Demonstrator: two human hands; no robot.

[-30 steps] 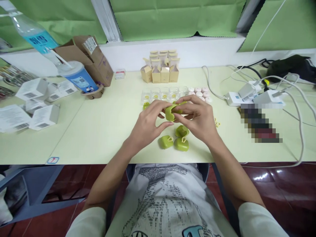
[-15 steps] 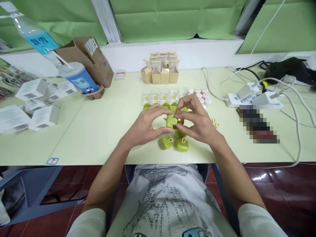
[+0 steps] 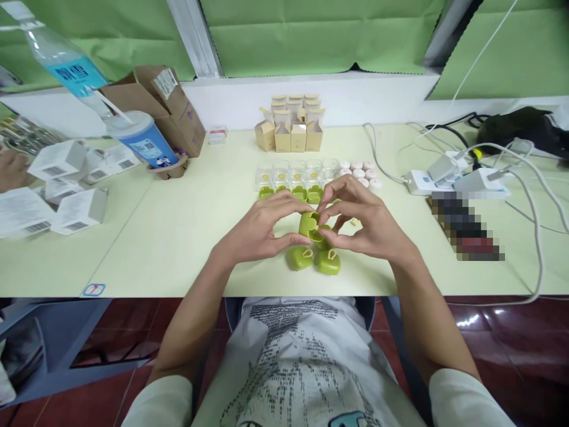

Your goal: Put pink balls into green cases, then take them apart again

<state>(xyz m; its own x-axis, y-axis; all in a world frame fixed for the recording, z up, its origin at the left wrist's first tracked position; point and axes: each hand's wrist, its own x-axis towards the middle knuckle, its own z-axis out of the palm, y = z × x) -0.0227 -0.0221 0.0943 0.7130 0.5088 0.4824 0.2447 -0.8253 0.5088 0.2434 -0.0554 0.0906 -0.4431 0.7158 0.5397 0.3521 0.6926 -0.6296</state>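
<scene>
My left hand (image 3: 262, 228) and my right hand (image 3: 362, 222) meet over the middle of the pale table (image 3: 186, 231), both pinching one small green apple-shaped case (image 3: 308, 224) held just above the tabletop. Right below it lie two more green cases (image 3: 313, 260) with yellow loops on top. A third case is partly hidden behind my fingers. Beyond my hands runs a row of clear lids and green halves (image 3: 291, 181), then several small pink round pieces (image 3: 360, 172).
Small tan cartons (image 3: 291, 127) stand at the back. White boxes (image 3: 66, 190), a brown carton (image 3: 160, 101), a blue cup (image 3: 142, 142) and a water bottle (image 3: 62, 59) are on the left; another person's hand (image 3: 11, 169) shows there. A power strip (image 3: 444, 178) with cables lies to the right.
Both hands have come down and a little toward me with the green case, from above the row of lids to just over the finished cases. The case has been turned between my fingers.
</scene>
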